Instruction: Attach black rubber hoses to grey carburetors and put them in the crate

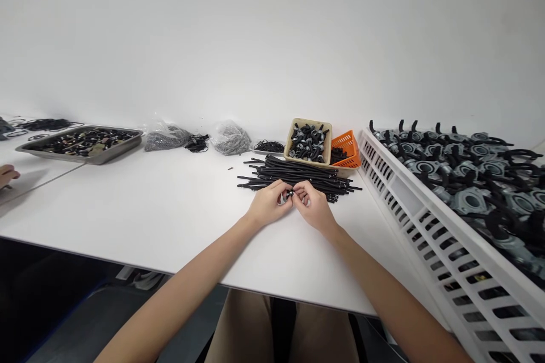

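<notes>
My left hand (269, 202) and my right hand (313, 204) meet above the white table, fingertips pinched together on a small metal and black part (289, 194). Its exact kind is too small and too covered by fingers to make out. Just beyond my hands lies a pile of black rubber tubes (293, 171), some with white marks. Behind the tubes a cream plastic basket (286, 150) holds many small metal fittings with black ends (309, 140). To its right, an orange basket (349, 144) leans at a tilt with short black pieces inside.
A white slatted crate (426, 210) filled with grey metal castings and black hoses (472, 170) borders the right. Along the wall lie clear bags (231, 138) and black rings (269, 147). A metal tray (114, 153) of parts stands left, near another person's hand (7, 174).
</notes>
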`<state>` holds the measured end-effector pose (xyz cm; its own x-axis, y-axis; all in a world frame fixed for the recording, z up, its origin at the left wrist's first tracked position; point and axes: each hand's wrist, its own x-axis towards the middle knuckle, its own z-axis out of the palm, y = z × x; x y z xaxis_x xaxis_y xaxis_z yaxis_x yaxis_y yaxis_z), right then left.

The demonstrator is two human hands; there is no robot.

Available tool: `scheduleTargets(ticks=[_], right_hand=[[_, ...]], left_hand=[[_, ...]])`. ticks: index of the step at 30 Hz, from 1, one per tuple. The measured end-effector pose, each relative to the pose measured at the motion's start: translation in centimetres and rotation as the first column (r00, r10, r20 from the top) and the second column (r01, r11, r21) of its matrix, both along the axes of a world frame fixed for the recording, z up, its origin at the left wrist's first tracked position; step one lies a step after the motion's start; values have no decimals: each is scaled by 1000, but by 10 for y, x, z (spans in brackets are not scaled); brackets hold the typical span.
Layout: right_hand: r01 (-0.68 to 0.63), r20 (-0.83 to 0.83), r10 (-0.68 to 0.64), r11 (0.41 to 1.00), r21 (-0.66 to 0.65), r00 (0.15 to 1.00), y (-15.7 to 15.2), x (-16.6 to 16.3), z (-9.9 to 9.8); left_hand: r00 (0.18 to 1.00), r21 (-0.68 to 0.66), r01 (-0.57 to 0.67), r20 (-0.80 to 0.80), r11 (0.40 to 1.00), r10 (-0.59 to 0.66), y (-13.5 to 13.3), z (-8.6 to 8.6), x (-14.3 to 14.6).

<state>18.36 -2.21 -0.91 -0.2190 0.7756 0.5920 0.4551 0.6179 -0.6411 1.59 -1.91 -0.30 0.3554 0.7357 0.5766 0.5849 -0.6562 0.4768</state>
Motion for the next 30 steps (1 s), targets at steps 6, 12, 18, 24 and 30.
scheduleTargets(ticks=[6,12,18,24,30], right_hand=[[1,7,-1,1000,5,1000,2,1,-2],[-6,3,6,1000,-5,1000,2,1,-2],[-2,8,2,1000,-5,1000,2,1,-2],[-1,7,1,1000,-6,1000,3,2,-3],[0,11,0,1000,-2,1000,2,1,-2]], left_hand=[[1000,1,-3,-8,1000,3,1,-1,0],[1000,-10,-7,-15,1000,6,1,0,0],[1000,-10,-3,-10,1000,3,1,0,0],[1000,-3,10,-5,1000,-10,2,-2,0],[1000,-6,9,-16,1000,-9,3,-2,-1]])
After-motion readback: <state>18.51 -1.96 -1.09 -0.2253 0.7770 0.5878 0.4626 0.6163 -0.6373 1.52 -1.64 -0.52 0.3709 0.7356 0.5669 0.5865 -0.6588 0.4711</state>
